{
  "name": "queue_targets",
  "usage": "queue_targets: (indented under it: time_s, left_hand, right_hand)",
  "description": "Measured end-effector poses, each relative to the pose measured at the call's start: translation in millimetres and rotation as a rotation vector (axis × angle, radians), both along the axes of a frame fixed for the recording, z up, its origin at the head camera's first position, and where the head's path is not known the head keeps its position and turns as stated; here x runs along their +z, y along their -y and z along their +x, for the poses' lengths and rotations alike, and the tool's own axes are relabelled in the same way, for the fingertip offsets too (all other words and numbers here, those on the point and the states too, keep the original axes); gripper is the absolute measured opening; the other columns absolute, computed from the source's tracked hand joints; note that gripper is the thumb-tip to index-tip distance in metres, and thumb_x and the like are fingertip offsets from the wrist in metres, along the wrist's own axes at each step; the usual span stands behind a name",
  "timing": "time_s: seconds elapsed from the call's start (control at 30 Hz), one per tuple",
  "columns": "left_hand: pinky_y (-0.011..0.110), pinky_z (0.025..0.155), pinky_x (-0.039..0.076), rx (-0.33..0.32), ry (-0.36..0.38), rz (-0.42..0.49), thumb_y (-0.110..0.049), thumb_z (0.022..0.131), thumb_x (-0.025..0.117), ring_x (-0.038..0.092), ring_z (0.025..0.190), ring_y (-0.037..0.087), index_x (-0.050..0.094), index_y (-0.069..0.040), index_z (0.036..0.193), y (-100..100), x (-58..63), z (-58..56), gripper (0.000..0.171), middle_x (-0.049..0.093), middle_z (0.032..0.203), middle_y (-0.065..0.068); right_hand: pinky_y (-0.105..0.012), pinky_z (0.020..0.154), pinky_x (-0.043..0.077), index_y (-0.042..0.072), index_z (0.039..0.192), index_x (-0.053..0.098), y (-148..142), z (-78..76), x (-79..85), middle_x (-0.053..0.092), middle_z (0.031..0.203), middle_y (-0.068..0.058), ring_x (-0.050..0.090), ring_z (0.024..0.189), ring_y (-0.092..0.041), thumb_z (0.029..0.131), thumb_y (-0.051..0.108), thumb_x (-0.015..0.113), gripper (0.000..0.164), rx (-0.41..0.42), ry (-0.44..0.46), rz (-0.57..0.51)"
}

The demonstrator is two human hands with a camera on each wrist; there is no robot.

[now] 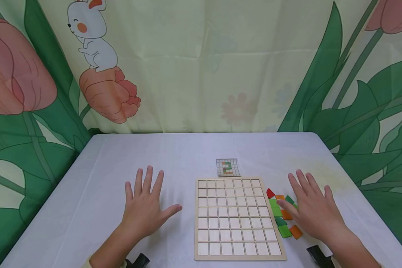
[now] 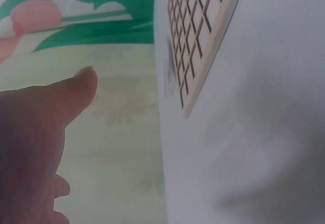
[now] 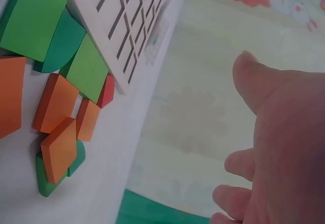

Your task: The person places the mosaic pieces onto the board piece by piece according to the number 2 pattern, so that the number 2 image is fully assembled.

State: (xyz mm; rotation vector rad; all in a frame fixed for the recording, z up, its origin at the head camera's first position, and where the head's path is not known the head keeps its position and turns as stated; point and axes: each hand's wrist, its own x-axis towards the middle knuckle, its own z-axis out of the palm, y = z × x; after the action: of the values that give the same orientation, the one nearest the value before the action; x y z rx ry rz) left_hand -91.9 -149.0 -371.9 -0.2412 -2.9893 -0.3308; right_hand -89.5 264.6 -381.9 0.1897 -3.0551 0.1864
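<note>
**Grid board with tile pile, both hands flat beside it**

Item 1. Wooden grid board (image 1: 236, 219): rectangular tray of square cells, lying flat on the white table (image 1: 97, 178), a little right of centre, near the front edge. Long axis runs from the person toward the curtain; short sides face near and far. Every cell in view holds nothing.

Item 2. Coloured tiles (image 1: 283, 214): loose pile of green, orange and one red piece, just beside the board's right edge, some overlapping. The right wrist view shows orange squares stacked on a dark green piece.

Item 3. Pattern card (image 1: 227, 167): small gridded sheet with a green and orange figure, lying just beyond the board's far short side.

Item 4. Left hand (image 1: 147, 208): palm down left of the board, apart from it, fingers straight and spread, thumb pointing toward the board. Holds nothing.

Item 5. Right hand (image 1: 313, 212): palm down right of the board, fingers straight and slightly spread, thumb over the tile pile; whether it touches a tile cannot be told.

Item 6. Backdrop: curtain (image 1: 201, 74) printed with tulips, leaves and a rabbit.
</note>
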Motion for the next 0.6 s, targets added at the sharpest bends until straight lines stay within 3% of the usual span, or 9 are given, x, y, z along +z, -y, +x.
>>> queue_targets:
  time_s: [0.3,0.47,0.6]
  left_hand:
    - [0.073,0.111,0.009,-0.036,0.043,0.033,-0.064,0.081,0.071,0.004,0.149,0.046,0.031,-0.004,0.156,0,-2.8,0.7,0.105,0.012,0.162,0.026]
    - [0.066,0.115,0.018,-0.139,0.092,0.208,-0.051,0.078,0.082,0.011,0.148,0.045,0.019,0.001,0.158,0,-8.1,-4.8,0.114,0.008,0.163,0.027]
    - [0.058,0.114,0.028,-0.216,0.179,0.358,-0.039,0.075,0.089,0.017,0.149,0.037,0.018,-0.005,0.159,-1,-13.9,-9.6,0.115,0.013,0.165,0.017]
  right_hand:
    - [-0.080,0.105,0.008,-0.008,0.151,0.031,-3,-1.8,2.7,0.024,0.155,-0.034,0.015,0.143,-0.052,0.089,0.047,0.070,0.092,0.002,-0.035,-0.049]
    - [-0.076,0.103,0.026,-0.010,0.145,0.040,-8,-13.8,6.0,0.036,0.149,-0.033,0.029,0.137,-0.052,0.085,0.039,0.079,0.087,0.047,-0.090,-0.165]
    - [-0.073,0.099,0.036,-0.008,0.142,0.045,-12,-20.8,3.9,0.045,0.141,-0.033,0.038,0.129,-0.052,0.083,0.031,0.082,0.080,0.066,-0.060,-0.251]
